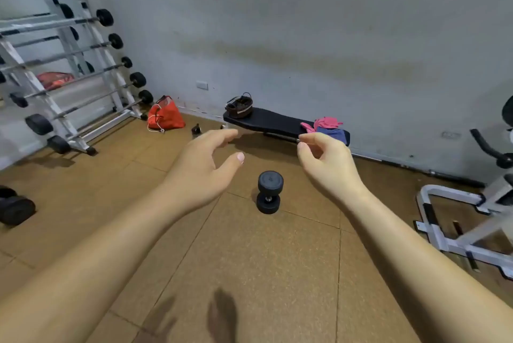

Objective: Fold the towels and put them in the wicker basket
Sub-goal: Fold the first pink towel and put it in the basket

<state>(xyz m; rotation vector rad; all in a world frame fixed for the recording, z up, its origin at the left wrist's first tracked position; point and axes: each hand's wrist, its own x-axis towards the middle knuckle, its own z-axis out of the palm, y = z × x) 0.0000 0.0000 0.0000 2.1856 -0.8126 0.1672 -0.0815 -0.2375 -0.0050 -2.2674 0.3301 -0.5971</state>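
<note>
- The cork-tiled floor (249,259) spreads beneath both outstretched arms.
- A barbell rack (105,124) stands far to the left of the left hand, against the wall.
- A white steel frame (449,193) sits on the floor to the right of the right hand.
- The black padded desk (273,120) lies beyond the fingertips of both hands, along the wall.
- The left hand (202,167) is released, fingers spread and relaxed, grasping nothing.
- The right hand (326,163) has loosely curled fingers and is also empty.
- A red bag (166,115) rests beyond and left of the left hand.
- A black dumbbell (269,192) stands on end between the hands, lower down.
- The wicker basket (240,108) sits on the desk's left end, beyond the left hand.
- A crumpled pink towel (326,123) and blue towel (333,133) lie on the desk's right end, just beyond the right hand.
</note>
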